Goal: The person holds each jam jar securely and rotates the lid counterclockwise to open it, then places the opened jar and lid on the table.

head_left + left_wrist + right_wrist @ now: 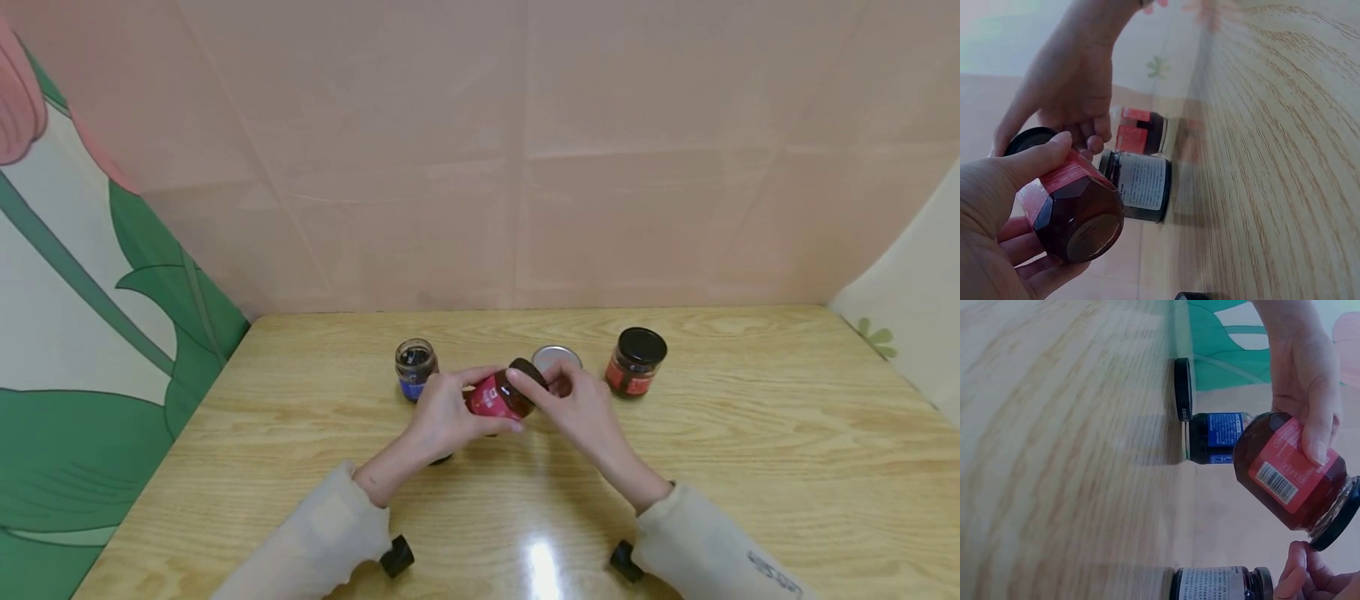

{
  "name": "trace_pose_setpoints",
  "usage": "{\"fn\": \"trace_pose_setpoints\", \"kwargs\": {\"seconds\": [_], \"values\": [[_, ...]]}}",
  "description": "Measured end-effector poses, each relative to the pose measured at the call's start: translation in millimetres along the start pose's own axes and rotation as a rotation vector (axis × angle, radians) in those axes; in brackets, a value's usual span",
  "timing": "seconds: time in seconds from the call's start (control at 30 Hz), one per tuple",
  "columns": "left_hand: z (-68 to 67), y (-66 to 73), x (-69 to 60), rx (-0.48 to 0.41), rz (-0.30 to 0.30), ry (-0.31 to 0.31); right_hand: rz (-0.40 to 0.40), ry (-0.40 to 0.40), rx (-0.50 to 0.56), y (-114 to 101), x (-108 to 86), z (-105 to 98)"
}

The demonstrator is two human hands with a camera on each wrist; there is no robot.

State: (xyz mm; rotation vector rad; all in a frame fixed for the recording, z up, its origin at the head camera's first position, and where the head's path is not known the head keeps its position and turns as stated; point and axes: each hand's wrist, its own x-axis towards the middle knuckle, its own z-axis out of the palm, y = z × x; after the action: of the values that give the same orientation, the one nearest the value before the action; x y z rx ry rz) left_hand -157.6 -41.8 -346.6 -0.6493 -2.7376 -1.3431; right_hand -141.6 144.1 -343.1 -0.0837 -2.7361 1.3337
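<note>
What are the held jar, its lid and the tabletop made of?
Held jar: probably glass; glossy, dark contents showing through its faceted wall.
Lid: dark, perhaps painted metal by its thin rim, or plastic.
Tabletop: glossy wood grain, reflecting light; varnished wood or laminate, can't tell.

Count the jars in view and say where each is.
4: a pink-labelled jar, held in the left hand; an open jar, beyond that hand; a silver-lidded jar, partly behind the right hand; a red-labelled jar, farther right.

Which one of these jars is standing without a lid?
The blue-labelled jar, leftmost in the head view. It alone is uncapped; the held jar, the silver-lidded jar and the rightmost jar are capped.
</note>
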Motion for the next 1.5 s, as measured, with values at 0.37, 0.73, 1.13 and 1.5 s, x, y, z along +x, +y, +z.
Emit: {"fn": "trace_pose_setpoints", "kwargs": {"seconds": [0.37,0.73,1.13,1.5], "values": [[-2.2,-0.1,-1.8,-0.020,-0.034,-0.008,-0.182,-0.118,0.203,6.4,2.7,-7.1],[-2.9,-1.4,-2.4,-0.028,-0.034,-0.011,-0.180,-0.146,0.210,7.9,2.7,-6.3],[-3.4,0.5,-2.2,0.011,-0.017,-0.011,-0.117,-0.039,0.047,2.0,4.7,-4.0],[-2.8,-2.6,-1.5,0.006,-0.011,-0.008,-0.310,-0.116,0.165,11.1,8.0,-4.0]]}}
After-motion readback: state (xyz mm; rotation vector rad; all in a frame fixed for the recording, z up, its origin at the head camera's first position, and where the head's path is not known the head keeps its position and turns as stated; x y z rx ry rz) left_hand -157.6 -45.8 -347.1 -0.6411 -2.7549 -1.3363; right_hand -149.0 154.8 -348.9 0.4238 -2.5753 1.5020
